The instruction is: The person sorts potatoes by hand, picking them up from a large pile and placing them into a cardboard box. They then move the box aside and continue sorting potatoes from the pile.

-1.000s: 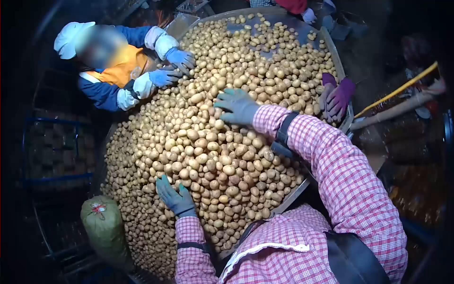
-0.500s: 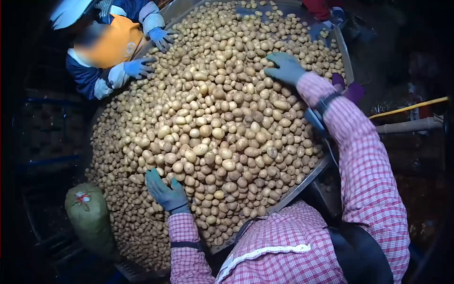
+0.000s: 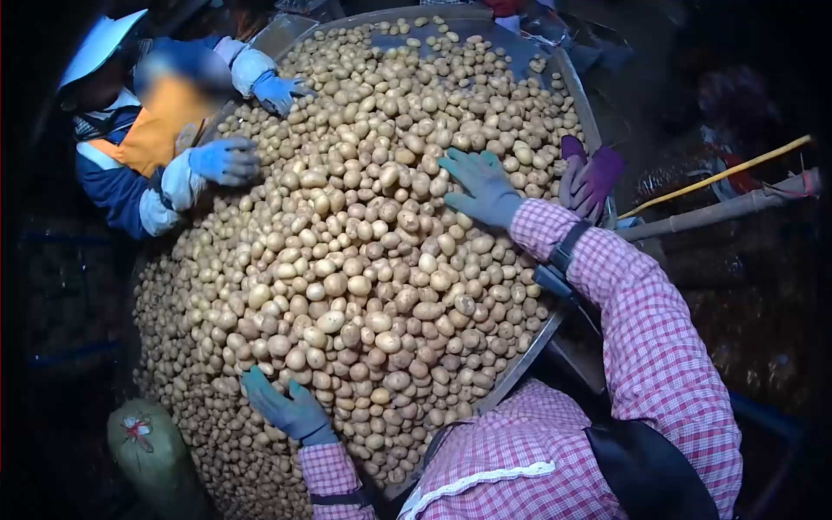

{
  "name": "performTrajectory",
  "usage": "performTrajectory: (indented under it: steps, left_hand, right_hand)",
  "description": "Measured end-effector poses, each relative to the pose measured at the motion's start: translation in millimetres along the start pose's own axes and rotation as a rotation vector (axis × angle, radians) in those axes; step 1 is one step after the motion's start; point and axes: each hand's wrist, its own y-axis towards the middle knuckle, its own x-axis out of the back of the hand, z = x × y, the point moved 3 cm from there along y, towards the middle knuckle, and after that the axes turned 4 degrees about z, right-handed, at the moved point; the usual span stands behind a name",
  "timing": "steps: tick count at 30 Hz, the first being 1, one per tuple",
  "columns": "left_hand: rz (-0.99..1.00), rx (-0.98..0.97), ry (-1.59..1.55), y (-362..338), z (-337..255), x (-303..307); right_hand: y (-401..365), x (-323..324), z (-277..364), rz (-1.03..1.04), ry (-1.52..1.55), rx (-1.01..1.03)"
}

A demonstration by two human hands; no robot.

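Observation:
A large heap of potatoes (image 3: 355, 286) covers a wide metal-rimmed table (image 3: 579, 95). My left hand (image 3: 290, 407), in a grey-green glove, rests on the near-left part of the heap with thumb and fingers apart. Farther off and to the right, my right hand (image 3: 485, 186) in a matching glove lies over potatoes with its fingers spread. Neither hand is closed around a potato. A pair of purple gloves (image 3: 594, 178) lies at the table's right edge, beyond my right forearm.
Across the heap at upper left, a person in an orange apron (image 3: 165, 130) has blue-gloved hands (image 3: 225, 162) on the potatoes. A tied green sack (image 3: 152, 451) stands at lower left. A yellow pole (image 3: 719, 176) and a bamboo pole (image 3: 724, 208) extend at right.
The whole view has shifted, with the heap lying further left. My right hand's fingers are more spread. The other person's near hand has drawn back towards their body.

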Motion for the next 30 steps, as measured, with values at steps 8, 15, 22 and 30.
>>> performTrajectory:
  steps: [8,15,22,30]
  left_hand:
    - [-0.053,-0.021,0.027,1.0,-11.1,-1.9]
    - [-0.029,-0.032,0.017,-2.3,-3.8,-2.6]
    - [-0.011,-0.018,-0.018,-1.2,-2.0,-3.9]
    - [-0.014,-0.042,0.032,-0.7,-6.4,4.4]
  right_hand:
    - [90.1,23.1,-9.7,0.230,0.144,-0.433]
    - [76.8,39.0,97.1,-0.313,0.326,0.155]
    - [91.4,-18.1,172.9,-0.068,0.205,0.445]
    - [88.8,16.4,66.3,-0.006,0.018,0.158]
